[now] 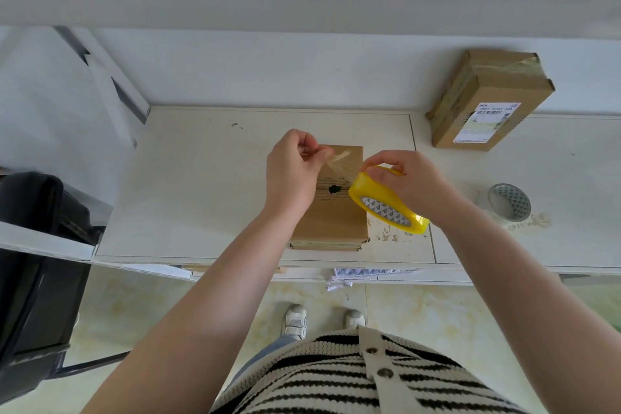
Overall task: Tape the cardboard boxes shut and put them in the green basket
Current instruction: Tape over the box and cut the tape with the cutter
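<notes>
Your left hand pinches free tape end; right hand grips yellow tape roll. Both hover over cardboard box near worktop front edge. Taping step under way. Next: likely press end onto box seam. Green basket not visible.

Middle of table is taken up by flat cardboard box, over which both hands and yellow tape roll are held. Bare surface is seen left of box. Right side is blocked by taped box far back and spent tape core nearer.
</notes>
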Motion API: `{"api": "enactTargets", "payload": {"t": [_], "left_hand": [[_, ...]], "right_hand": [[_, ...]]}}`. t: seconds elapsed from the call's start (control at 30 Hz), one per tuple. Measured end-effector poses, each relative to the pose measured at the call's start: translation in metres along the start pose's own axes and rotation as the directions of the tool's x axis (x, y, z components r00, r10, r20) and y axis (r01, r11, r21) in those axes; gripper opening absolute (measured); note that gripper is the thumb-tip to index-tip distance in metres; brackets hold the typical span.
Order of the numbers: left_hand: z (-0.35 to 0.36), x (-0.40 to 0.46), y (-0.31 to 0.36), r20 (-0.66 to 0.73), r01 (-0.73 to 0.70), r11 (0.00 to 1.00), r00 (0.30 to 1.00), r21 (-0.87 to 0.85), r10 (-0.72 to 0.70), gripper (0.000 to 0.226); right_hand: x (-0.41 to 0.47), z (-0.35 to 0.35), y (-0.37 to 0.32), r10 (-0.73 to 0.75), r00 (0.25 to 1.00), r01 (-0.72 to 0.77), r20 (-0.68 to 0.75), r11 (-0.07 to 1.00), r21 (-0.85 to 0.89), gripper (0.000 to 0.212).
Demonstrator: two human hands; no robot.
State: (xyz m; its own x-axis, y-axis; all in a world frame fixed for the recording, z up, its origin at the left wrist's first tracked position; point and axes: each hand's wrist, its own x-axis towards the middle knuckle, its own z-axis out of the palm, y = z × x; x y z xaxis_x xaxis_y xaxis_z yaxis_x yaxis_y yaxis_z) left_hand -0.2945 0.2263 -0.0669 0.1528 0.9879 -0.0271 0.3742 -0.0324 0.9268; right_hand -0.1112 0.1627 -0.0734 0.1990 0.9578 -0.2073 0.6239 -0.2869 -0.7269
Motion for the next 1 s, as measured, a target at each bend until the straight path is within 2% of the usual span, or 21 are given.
{"api": "enactTargets", "payload": {"t": [0.13, 0.23, 0.3, 0.4, 0.5, 0.6, 0.67, 0.77, 0.87, 0.93, 1.0], "left_hand": [[0.000, 0.005, -0.001, 0.108, 0.197, 0.968, 0.977, -0.153, -0.182, 0.018], [-0.001, 0.008, 0.000, 0.299, 0.402, 0.828, 0.906, -0.391, -0.299, 0.016], [-0.002, 0.008, 0.000, 0.347, 0.437, 0.806, 0.886, -0.398, -0.309, 0.023], [-0.003, 0.008, -0.002, 0.291, 0.329, 0.919, 0.921, -0.216, -0.261, 0.023], [-0.001, 0.008, -0.004, 0.165, 0.098, 0.995, 0.982, -0.009, -0.095, 0.019], [0.008, 0.001, -0.003, 0.001, -0.085, 0.996, 0.996, 0.017, 0.085, 0.014], [0.016, -0.004, -0.003, -0.100, -0.107, 0.994, 0.990, -0.031, 0.103, 0.012], [0.021, -0.005, -0.005, -0.196, -0.030, 0.985, 0.981, -0.170, -0.004, 0.009], [0.021, -0.005, -0.005, -0.209, 0.073, 0.961, 0.969, -0.267, -0.132, 0.011], [0.021, -0.005, -0.005, -0.130, 0.192, 0.908, 0.958, -0.371, -0.256, 0.014], [0.017, -0.003, -0.003, 0.016, 0.324, 0.786, 0.928, -0.526, -0.372, 0.015]], "right_hand": [[0.001, -0.001, 0.000, 0.014, 1.000, -0.013, 0.017, 1.000, -0.016, 0.013], [0.001, -0.003, 0.000, 0.029, 0.999, -0.028, 0.031, 0.999, -0.039, 0.013], [0.002, -0.003, -0.001, 0.036, 0.999, -0.034, 0.035, 0.998, -0.044, 0.014], [0.002, -0.003, -0.001, 0.041, 0.998, -0.038, 0.048, 0.998, -0.054, 0.013], [0.001, -0.002, -0.002, 0.052, 0.997, -0.050, 0.057, 0.998, -0.045, 0.014], [0.000, -0.004, -0.003, 0.075, 0.996, -0.075, 0.050, 0.997, -0.011, 0.013], [-0.001, -0.006, -0.004, 0.094, 0.994, -0.095, 0.052, 0.995, 0.021, 0.013], [-0.005, -0.008, -0.005, 0.107, 0.992, -0.110, 0.068, 0.992, 0.055, 0.015], [-0.007, -0.008, -0.008, 0.120, 0.990, -0.125, 0.077, 0.990, 0.061, 0.016], [-0.007, -0.010, -0.011, 0.123, 0.989, -0.126, 0.081, 0.991, 0.037, 0.016], [-0.005, -0.014, -0.012, 0.118, 0.990, -0.117, 0.082, 0.993, -0.015, 0.017]]}}
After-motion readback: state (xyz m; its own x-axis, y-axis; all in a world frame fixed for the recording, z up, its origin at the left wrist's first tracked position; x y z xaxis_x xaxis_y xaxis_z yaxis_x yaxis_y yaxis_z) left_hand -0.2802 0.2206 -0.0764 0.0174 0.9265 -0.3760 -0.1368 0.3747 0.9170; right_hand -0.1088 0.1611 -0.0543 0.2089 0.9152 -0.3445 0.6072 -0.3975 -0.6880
